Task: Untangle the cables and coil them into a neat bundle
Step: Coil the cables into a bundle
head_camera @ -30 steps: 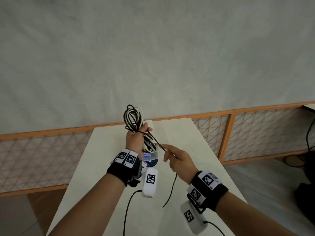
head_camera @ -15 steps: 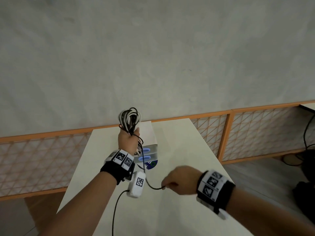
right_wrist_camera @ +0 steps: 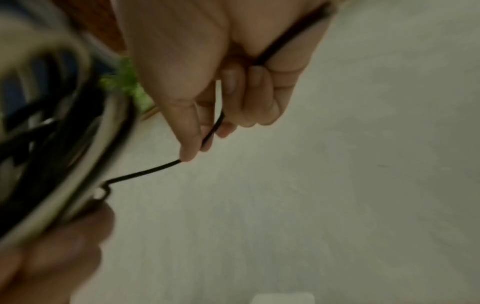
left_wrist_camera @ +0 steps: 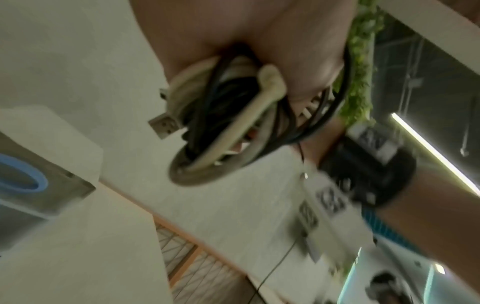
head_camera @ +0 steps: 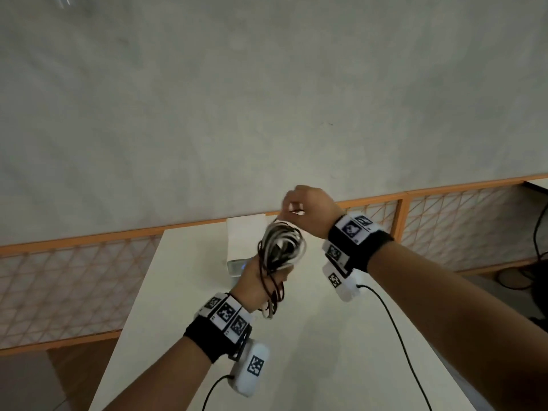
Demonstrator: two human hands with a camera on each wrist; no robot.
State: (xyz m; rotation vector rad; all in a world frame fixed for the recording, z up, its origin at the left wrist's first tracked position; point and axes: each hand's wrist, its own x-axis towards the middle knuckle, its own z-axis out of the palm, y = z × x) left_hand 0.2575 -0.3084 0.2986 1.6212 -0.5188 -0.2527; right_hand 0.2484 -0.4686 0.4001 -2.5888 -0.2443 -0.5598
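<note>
My left hand (head_camera: 258,280) grips the coiled cables (head_camera: 281,247) above the table (head_camera: 166,292); my right hand (head_camera: 308,209) pinches the thin black cable (right_wrist_camera: 145,171). The bundle looks light, limp and springy; I judge mid-coil the securest hold.

Black and white cables (head_camera: 281,247); white table (head_camera: 184,277); orange-framed lattice panel (head_camera: 68,280); black wristbands with checkered black-and-white tags (head_camera: 226,311).

The right hand (right_wrist_camera: 207,67) pinches a thin black cable (right_wrist_camera: 145,171) between thumb and fingers, the other fingers curled. Left of the hand, the cable runs down to a blurred black-and-white coil (right_wrist_camera: 64,144). Below the coil, the left hand (right_wrist_camera: 52,257) holds it.
</note>
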